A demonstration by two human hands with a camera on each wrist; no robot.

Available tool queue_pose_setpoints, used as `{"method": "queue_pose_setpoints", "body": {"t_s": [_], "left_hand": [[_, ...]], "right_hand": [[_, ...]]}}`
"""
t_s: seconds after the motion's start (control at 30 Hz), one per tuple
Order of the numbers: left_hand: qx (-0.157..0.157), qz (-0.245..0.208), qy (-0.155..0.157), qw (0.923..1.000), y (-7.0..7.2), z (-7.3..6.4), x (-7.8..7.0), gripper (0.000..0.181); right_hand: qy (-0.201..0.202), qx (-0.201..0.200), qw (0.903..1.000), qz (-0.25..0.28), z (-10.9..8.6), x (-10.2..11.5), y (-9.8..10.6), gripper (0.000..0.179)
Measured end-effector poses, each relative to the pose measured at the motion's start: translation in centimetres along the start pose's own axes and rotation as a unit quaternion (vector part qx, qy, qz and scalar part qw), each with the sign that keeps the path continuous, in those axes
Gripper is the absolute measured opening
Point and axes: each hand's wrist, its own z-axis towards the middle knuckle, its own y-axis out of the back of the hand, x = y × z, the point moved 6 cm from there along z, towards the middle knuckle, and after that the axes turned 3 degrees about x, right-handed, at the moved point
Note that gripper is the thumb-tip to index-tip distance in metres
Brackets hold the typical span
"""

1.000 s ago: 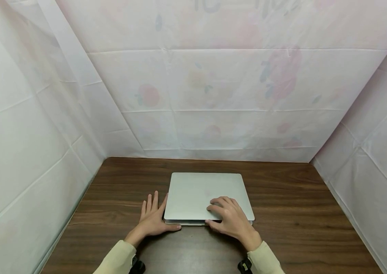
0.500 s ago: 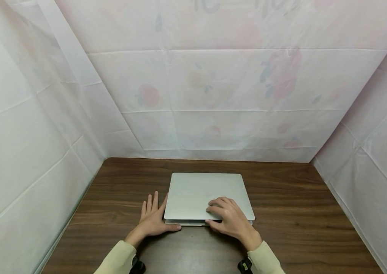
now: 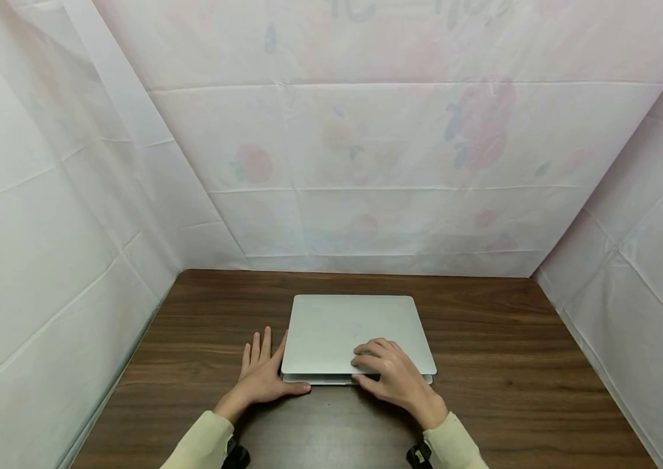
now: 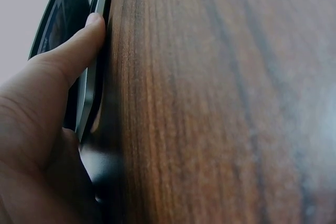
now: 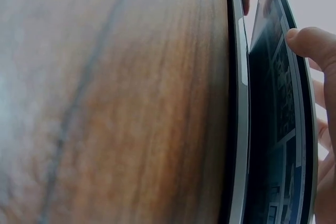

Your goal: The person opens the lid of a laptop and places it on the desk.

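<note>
Right hand [image 3: 393, 378] pinching, I hold the front edge of a silver laptop's lid [image 3: 337, 329], my thumb on the inner side and my other fingers on the outside. Its lid is slightly raised, leaving a narrow gap above the base [image 3: 331, 380]; from my right wrist, the lit screen [image 5: 289, 103] shows inside. My left hand [image 3: 260, 379] is relaxed and grasps nothing: its fingers are spread beside the laptop's left side, and its thumb touches the front edge of the base near the left corner. The laptop lies flat near the middle of a brown wooden table [image 3: 495, 345], whose far edge meets a pale cloth [image 3: 337, 215] with faint fruit prints. Both my sleeves [image 3: 201, 444] are pale yellow.
</note>
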Motion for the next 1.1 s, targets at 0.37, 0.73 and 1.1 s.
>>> {"method": "queue_pose_setpoints", "body": {"t_s": [0.37, 0.73, 1.1], "left_hand": [[-0.020, -0.030, -0.017, 0.9992, -0.6, 0.2, 0.7, 0.135], [-0.020, -0.036, -0.020, 0.9989, -0.3, 0.2, 0.6, 0.134], [0.008, 0.007, 0.008, 0.9999, 0.1, -0.2, 0.0, 0.129]], "right_hand": [[0.011, -0.005, 0.9999, 0.005, 0.6, 0.1, 0.6, 0.018], [0.012, 0.004, 0.9999, 0.002, 1.2, -0.1, 1.1, 0.015], [0.012, 0.014, 0.9998, 0.000, 1.9, 0.2, 1.8, 0.014]]}}
